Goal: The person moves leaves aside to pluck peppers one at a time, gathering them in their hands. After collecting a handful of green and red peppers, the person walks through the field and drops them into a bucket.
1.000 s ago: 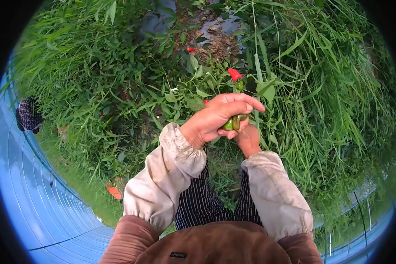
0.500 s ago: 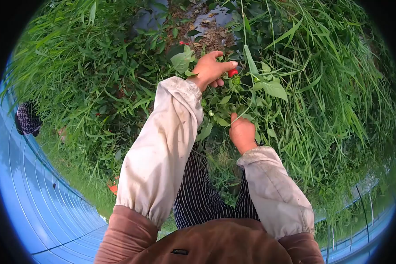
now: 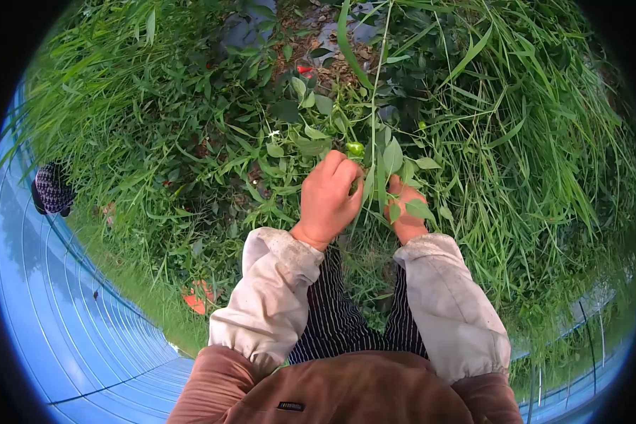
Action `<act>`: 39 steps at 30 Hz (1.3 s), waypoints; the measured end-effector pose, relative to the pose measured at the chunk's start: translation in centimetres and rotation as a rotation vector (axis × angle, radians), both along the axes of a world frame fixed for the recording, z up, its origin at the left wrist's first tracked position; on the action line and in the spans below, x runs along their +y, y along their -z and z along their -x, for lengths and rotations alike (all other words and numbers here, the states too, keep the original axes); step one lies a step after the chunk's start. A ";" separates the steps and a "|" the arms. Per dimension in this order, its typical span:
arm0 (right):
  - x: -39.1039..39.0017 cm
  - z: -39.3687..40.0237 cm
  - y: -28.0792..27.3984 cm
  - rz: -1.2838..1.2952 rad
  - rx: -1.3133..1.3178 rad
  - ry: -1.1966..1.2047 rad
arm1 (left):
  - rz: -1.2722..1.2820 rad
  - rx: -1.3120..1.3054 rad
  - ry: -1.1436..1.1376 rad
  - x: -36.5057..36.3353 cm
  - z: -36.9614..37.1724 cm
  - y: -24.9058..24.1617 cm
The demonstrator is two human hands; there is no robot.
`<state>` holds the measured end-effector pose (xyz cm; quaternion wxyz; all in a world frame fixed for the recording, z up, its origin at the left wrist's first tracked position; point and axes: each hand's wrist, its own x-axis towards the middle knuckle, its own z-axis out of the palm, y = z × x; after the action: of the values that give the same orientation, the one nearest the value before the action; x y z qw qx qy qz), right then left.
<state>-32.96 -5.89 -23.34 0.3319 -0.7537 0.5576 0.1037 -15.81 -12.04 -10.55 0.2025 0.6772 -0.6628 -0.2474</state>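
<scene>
My left hand (image 3: 330, 198) is closed, its fingers curled in over the middle of a leafy pepper plant (image 3: 311, 145). Whatever it grips is hidden by the fingers. Just beyond its knuckles hangs a shiny green pepper (image 3: 355, 148). My right hand (image 3: 407, 225) is closed low among the stems to the right, partly covered by leaves (image 3: 393, 155); what its fingers hold does not show. A long grass stalk (image 3: 376, 92) runs upright between the two hands. Farther off, a red pepper (image 3: 304, 71) shows among the foliage.
Tall grass (image 3: 544, 141) crowds both sides. Dark sheeting (image 3: 244, 30) and dry litter lie at the top. A blue sheet (image 3: 63, 304) curves along the left, with a dark patterned object (image 3: 54, 189) at its edge. An orange-red thing (image 3: 198, 297) lies in the grass.
My left hand has drawn back toward my body and closed. The red pepper beside its thumb is no longer visible. My right hand has shifted slightly right, and the plant's leaves have moved.
</scene>
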 end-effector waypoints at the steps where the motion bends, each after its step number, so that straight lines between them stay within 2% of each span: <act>1: 0.0 0.3 -0.3 -0.037 -0.009 -0.004 | 0.008 0.036 -0.074 0.9 -0.2 0.1; 3: 1.8 0.9 2.7 -0.057 0.067 -0.008 | 0.038 0.077 -0.149 1.9 0.1 -0.5; 5: 6.6 2.6 8.6 -0.380 -0.372 0.571 | 0.138 0.230 0.006 1.4 1.6 -3.7; 6: 5.3 1.9 6.5 -0.390 -0.375 0.556 | 0.021 0.361 -0.045 1.7 2.3 -4.9; 8: 0.7 0.7 1.2 -0.224 -0.110 0.214 | -0.229 0.684 -0.198 2.2 2.6 -6.6; 9: -0.9 0.2 -0.9 -0.139 0.026 0.050 | -0.226 0.680 -0.205 2.9 2.3 -6.6; 11: -1.5 0.1 -1.7 -0.152 0.012 0.069 | -0.786 1.427 -0.871 5.7 0.8 -5.6; 12: -1.7 0.1 -1.8 -0.130 0.005 0.040 | -0.776 1.496 -0.885 7.6 -0.4 -4.0; 15: -0.9 0.8 -0.7 -0.049 -0.006 -0.017 | -0.843 1.395 -1.028 8.8 -2.7 -1.8; 17: 0.0 1.1 0.1 -0.003 -0.090 -0.031 | -0.901 1.418 -1.003 7.8 -3.4 -0.1; 19: 0.0 0.5 -0.4 -0.019 -0.075 -0.043 | -0.883 1.471 -0.919 5.4 -3.0 1.5; 21: -0.7 -0.5 -2.0 -0.170 -0.023 -0.014 | -0.913 1.482 -0.955 3.6 -1.7 3.4; 23: -0.6 -0.8 -2.2 -0.155 0.009 -0.033 | -0.943 1.500 -0.986 2.5 -0.3 5.7; 26: -0.1 -0.3 -1.8 -0.070 -0.138 -0.039 | -0.911 1.822 -1.151 2.3 1.6 8.5; 29: -0.2 -0.8 -2.0 -0.172 -0.053 0.033 | -0.822 1.899 -1.202 1.5 2.7 8.4; 31: -0.7 -1.1 -2.2 -0.212 -0.026 0.053 | -0.784 1.811 -1.148 2.4 2.9 7.5; 33: -1.0 -0.7 -2.0 -0.210 -0.022 0.029 | -0.662 1.182 -1.141 3.7 3.0 6.2; 34: -0.5 -0.2 -0.7 -0.203 -0.080 0.019 | -0.609 1.061 -1.168 4.1 2.1 5.9; 35: -0.2 0.2 -0.2 -0.205 -0.079 0.031 | -0.570 1.006 -1.177 4.8 1.1 6.2; 37: 0.6 0.7 0.4 -0.051 -0.191 -0.038 | -0.642 1.059 -1.142 3.7 -1.2 6.9; 39: 0.6 0.6 0.3 -0.094 -0.238 -0.015 | -0.797 1.308 -1.232 2.1 -3.1 9.7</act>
<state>-33.52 -5.29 -23.66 0.4298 -0.7484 0.5033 0.0419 -12.71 -9.97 -20.22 0.3797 0.6526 0.1809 -0.6302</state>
